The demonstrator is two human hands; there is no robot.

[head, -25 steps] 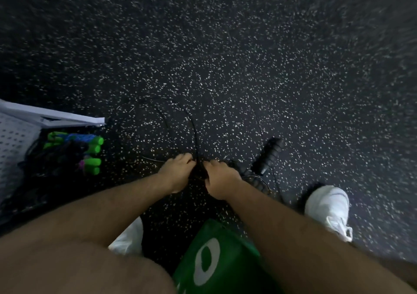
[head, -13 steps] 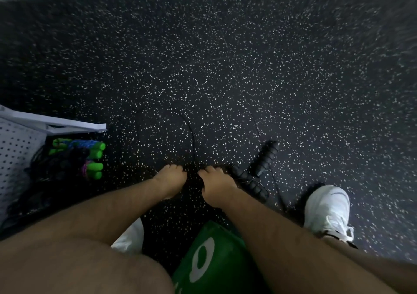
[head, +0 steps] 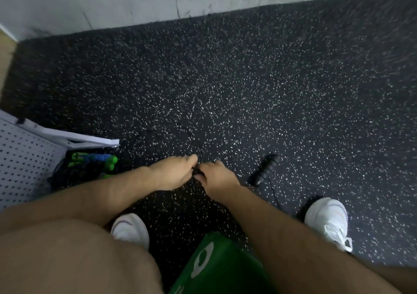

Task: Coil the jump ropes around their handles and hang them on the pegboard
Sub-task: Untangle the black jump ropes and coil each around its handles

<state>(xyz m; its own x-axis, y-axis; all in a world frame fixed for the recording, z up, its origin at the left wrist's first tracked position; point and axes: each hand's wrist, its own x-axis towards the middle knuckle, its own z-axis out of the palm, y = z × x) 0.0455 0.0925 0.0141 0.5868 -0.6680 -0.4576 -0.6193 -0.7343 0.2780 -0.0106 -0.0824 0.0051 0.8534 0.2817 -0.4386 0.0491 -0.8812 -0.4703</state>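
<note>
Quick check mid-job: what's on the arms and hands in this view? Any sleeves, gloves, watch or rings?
Nothing worn shows. The left forearm and right forearm are bare all the way to the frame edge, with no sleeve or cuff and some fine hair. The left hand and right hand have no gloves. No watch, band or ring is visible, though the blur could hide something small.

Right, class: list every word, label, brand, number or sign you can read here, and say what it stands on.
"O" (or "0"): white ring mark on the green fabric; letter, digit or logo, cannot tell.
White mark below it: cut off by the frame, unreadable.
White shoes, pegboard, black handle: no text shows.
</note>
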